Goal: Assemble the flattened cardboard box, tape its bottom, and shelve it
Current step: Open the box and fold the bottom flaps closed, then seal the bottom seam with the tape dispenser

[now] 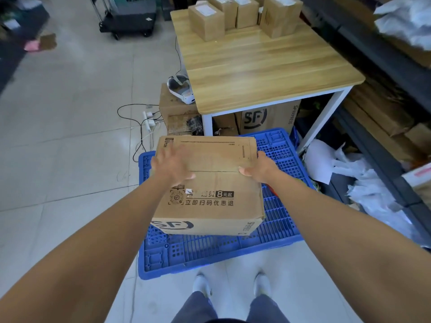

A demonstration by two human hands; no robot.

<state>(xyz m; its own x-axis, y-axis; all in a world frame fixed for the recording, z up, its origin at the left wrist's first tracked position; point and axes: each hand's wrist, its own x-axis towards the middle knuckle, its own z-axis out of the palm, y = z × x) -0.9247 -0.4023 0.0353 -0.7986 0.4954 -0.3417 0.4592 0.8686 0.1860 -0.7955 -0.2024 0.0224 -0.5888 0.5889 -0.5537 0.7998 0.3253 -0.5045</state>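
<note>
**Your hands press flat on the brown box**

In the middle of the frame sits the cardboard box (pixel 210 187). It is brown, blocky and smooth, with black print on top. Its two top flaps are folded down and meet in a thin line. The box rests on a blue plastic pallet (pixel 277 220) full of little square holes.

Your left hand (pixel 171 165) lies spread open and flat on the far flap, fingers wide. Your right hand (pixel 257 167) lies open at the right edge, with its thumb on the seam. Neither hand grips anything.

In the upper right stands the wooden bench (pixel 263 66) with white metal legs. Small brown boxes (pixel 206 21) stand at its far end.
</note>
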